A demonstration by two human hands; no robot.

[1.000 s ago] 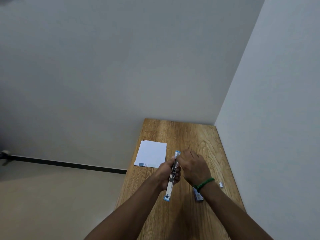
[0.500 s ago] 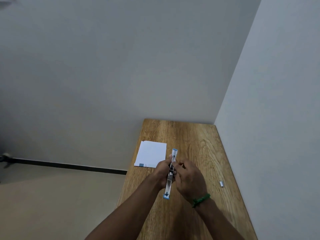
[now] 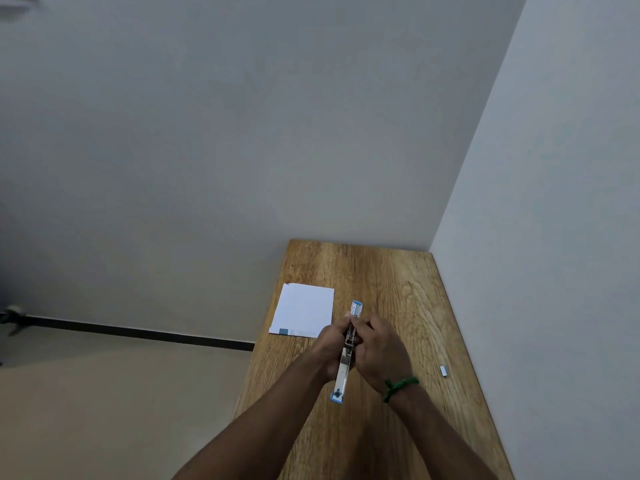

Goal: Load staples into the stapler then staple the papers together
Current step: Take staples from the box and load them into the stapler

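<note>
Stapler (image 3: 343,372) mid-section covered, channel contents unreadable; forearms (image 3: 277,427) cropped at bottom edge.

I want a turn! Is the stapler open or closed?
Open: the stapler is unfolded in one long line, metal channel showing.

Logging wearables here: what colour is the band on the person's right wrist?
Green: a knotted green wrist band, seen best in the head view.

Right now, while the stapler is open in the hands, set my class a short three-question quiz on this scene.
1. True or false: the papers lie on the table, apart from the stapler.
2. Which wrist wears the green band? A left, B right.
3. Fill in: the loose staple strip lies to the ___ of the right hand.
Key: 1 true; 2 B; 3 right.
</note>
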